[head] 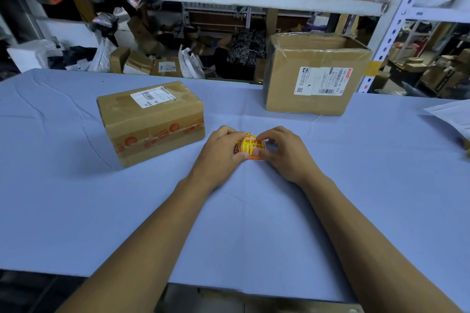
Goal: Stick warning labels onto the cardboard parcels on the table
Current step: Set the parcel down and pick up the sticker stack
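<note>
A small stack of yellow-and-red warning labels lies at the middle of the table, pinched from both sides by my left hand and my right hand. A low cardboard parcel with a white shipping label and red printed tape sits just left of my hands. A taller cardboard parcel with a shipping label on its front stands at the back right. Neither parcel shows a warning label on the faces I can see.
A light blue cloth covers the table. White papers lie at the right edge. Metal shelving rises behind the table, with cluttered boxes and bags beyond it. The table's near edge runs under my forearms.
</note>
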The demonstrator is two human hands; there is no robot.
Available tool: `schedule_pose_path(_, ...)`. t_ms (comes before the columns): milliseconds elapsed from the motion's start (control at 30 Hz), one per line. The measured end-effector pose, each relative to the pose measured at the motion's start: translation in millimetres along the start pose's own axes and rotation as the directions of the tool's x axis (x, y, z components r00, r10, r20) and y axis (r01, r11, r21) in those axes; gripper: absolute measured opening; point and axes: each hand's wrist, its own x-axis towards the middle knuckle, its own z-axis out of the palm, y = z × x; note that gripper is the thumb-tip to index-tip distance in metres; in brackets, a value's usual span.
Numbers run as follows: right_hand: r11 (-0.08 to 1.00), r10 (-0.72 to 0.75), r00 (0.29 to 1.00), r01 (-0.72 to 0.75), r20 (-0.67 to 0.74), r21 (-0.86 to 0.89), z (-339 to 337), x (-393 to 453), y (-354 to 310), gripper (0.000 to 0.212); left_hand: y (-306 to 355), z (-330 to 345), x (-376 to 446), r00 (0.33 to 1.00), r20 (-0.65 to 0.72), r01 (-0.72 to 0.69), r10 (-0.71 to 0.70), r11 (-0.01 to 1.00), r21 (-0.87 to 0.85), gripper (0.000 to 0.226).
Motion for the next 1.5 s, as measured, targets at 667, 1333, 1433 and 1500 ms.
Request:
schedule_pose_path(667,0.998,-0.003,1.000,0.004,0.017,-0.068,-0.5,-1.3,1.0,0.049,1.0,4.6,1.9,0.998,0.054,0.022,-0.031,0.986,0.166,0.048)
schedule_pose_path(1333,0.992,-0.120,0.990,0.115,-0.073,-0.059,-0.3,-4.6,-1.4,0.038,-2.0,2.5,-0.2,0.998,-0.051,-0.031,0.033,0.999,0.028,0.040)
schedule_pose_path(1433,0.991,-0.132,0.987,0.128,-0.095,-0.046,-0.4,-4.6,-0.5,0.037,-3.4,3.8,1.0,0.998,-0.050,-0.034,0.036,0.999,0.036,0.042)
schedule_pose_path(1500,0.990,-0.142,0.984,0.139,-0.111,-0.032,0.1,-5.5,-0.8,0.035,-4.0,3.9,1.4,0.997,-0.056,-0.046,0.047,0.999,0.025,0.039)
